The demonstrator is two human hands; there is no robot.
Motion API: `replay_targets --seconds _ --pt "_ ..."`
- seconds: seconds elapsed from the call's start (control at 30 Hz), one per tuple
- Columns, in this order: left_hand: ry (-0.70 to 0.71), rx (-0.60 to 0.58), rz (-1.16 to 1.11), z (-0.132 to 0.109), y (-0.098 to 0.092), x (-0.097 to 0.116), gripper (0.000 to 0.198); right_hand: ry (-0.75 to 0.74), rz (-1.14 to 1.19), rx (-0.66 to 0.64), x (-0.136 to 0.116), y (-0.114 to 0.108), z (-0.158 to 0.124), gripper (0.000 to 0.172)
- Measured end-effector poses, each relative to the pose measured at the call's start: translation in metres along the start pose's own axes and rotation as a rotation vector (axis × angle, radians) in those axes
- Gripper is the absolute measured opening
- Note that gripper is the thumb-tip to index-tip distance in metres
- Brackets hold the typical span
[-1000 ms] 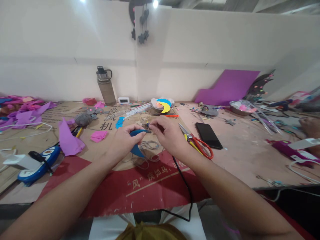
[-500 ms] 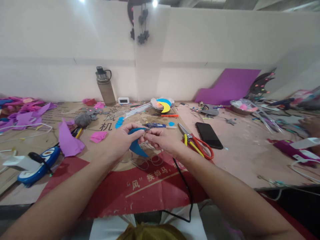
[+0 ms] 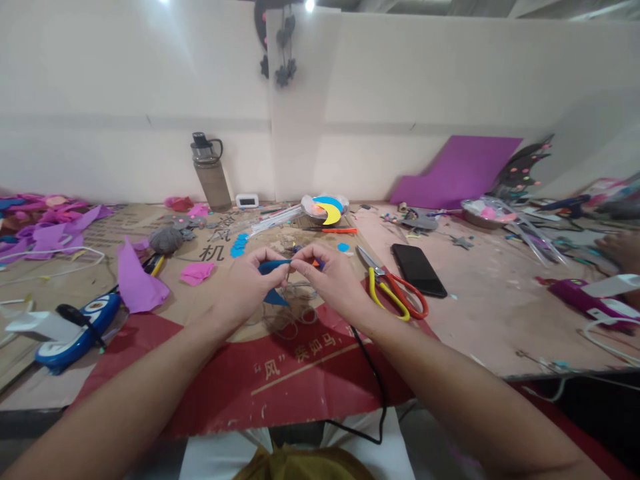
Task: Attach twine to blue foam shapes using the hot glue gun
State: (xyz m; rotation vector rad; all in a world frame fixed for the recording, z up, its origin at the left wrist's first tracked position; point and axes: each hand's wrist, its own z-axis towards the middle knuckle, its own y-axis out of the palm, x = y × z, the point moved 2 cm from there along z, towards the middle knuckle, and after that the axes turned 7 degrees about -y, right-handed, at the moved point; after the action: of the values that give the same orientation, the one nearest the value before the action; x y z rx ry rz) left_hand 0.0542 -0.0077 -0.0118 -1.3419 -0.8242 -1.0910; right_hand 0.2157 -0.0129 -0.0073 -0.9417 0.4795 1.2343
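A blue crescent cut-out (image 3: 276, 298) is held just above the cardboard (image 3: 240, 327) in the middle of the table. My left hand (image 3: 250, 280) is closed around its upper part, thumb on top. The fingers of my right hand (image 3: 330, 273) pinch at the crescent's tip, meeting my left fingertips there. Whether a thread is also between them is too small to tell. Loose pale string (image 3: 303, 293) lies in loops under my hands. To the right of my right hand are scissors (image 3: 395, 293) with red and yellow handles.
A black phone (image 3: 419, 270) lies beyond the scissors. At left are a blue glue gun (image 3: 77, 337), purple felt (image 3: 140, 280) and grey yarn (image 3: 166, 239). A bottle (image 3: 213, 177) stands at the back. A purple glue gun (image 3: 595, 300) and another person's hand (image 3: 620, 250) are at right.
My right hand has risen slightly and turned, its fingers now pinching from above. The crescent has tilted, so less of its face shows. The scissors' handles have shifted slightly.
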Motion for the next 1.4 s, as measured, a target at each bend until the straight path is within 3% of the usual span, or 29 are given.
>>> replay_targets --seconds 0.13,0.23,0.3,0.47,0.63,0.73,0.8,0.9,1.0,1.23,1.3,1.4 --pt "-0.037 -0.019 -0.026 0.001 0.002 -0.002 0.022 0.147 0.23 -0.028 0.01 0.003 0.001 0.012" --pt "-0.045 -0.011 -0.052 0.002 0.001 -0.001 0.022 0.176 0.386 -0.009 0.017 0.005 0.0 0.019" --pt "-0.031 0.0 -0.062 0.001 0.001 0.0 0.021 0.16 0.383 0.007 0.019 0.005 0.0 0.025" --pt "-0.035 -0.027 -0.061 0.002 0.002 -0.002 0.02 0.098 0.242 -0.026 0.016 0.004 0.0 0.015" --pt "-0.053 -0.024 -0.173 0.004 0.003 -0.004 0.023 0.149 0.422 -0.042 0.022 0.011 -0.003 0.028" --pt "0.154 0.127 -0.024 -0.002 -0.004 0.003 0.014 0.142 0.498 -0.104 0.02 0.018 -0.008 0.045" --pt "0.47 0.254 0.115 -0.009 -0.009 0.01 0.004 0.079 0.496 -0.163 0.015 0.02 -0.01 0.048" --pt "0.872 0.237 0.259 -0.018 -0.014 0.012 0.014 -0.049 0.445 -0.188 0.008 0.02 -0.012 0.039" --pt "0.99 0.216 0.348 -0.019 -0.016 0.008 0.023 -0.083 0.415 -0.188 0.008 0.017 -0.013 0.033" --pt "0.914 0.166 0.331 -0.017 -0.015 0.007 0.018 0.032 0.522 -0.168 0.011 0.014 -0.015 0.024" --pt "0.869 0.204 0.278 -0.018 -0.013 0.009 0.017 0.049 0.506 -0.167 0.011 0.014 -0.016 0.017" --pt "0.624 0.318 0.148 -0.016 -0.01 0.008 0.005 0.012 0.397 -0.136 0.012 0.013 -0.015 0.016"
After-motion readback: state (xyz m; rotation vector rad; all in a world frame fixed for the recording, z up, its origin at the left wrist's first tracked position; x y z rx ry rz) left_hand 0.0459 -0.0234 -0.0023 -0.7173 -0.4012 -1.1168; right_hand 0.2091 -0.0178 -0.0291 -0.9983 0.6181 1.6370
